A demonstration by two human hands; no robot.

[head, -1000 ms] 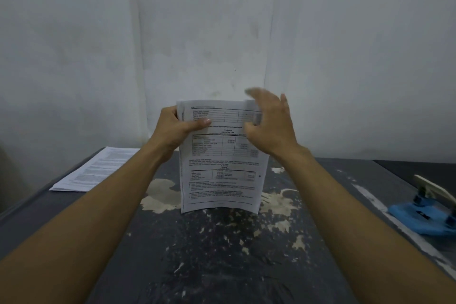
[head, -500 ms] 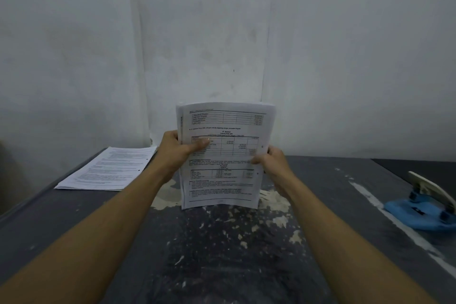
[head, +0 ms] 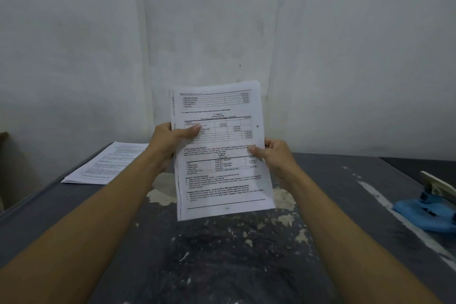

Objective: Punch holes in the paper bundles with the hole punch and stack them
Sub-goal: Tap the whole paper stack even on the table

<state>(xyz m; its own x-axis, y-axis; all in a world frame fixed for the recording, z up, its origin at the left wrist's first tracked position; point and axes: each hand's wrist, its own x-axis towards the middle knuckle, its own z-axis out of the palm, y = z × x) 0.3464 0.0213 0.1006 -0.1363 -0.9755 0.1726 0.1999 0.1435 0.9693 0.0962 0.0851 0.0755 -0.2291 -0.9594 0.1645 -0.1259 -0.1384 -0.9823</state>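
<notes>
A bundle of printed sheets [head: 222,180] stands upright in front of me, its lower edge just above the dark table [head: 222,266]. My left hand [head: 170,140] grips its left edge, thumb across the printed face. My right hand [head: 276,158] holds the right edge lower down, thumb on the front. A blue hole punch [head: 429,212] with a cream lever sits at the table's right side, away from both hands. A second stack of printed paper [head: 106,165] lies flat at the far left of the table.
The table top is dark grey with pale worn patches [head: 162,192] under the bundle and a pale stripe [head: 404,224] running along the right. A plain white wall [head: 246,32] rises right behind the table. A brownish object [head: 5,168] shows at the far left edge.
My right hand left the bundle's top edge and dropped to grip its right side. The bundle now sits slightly tilted and appears lifted a little off the table.
</notes>
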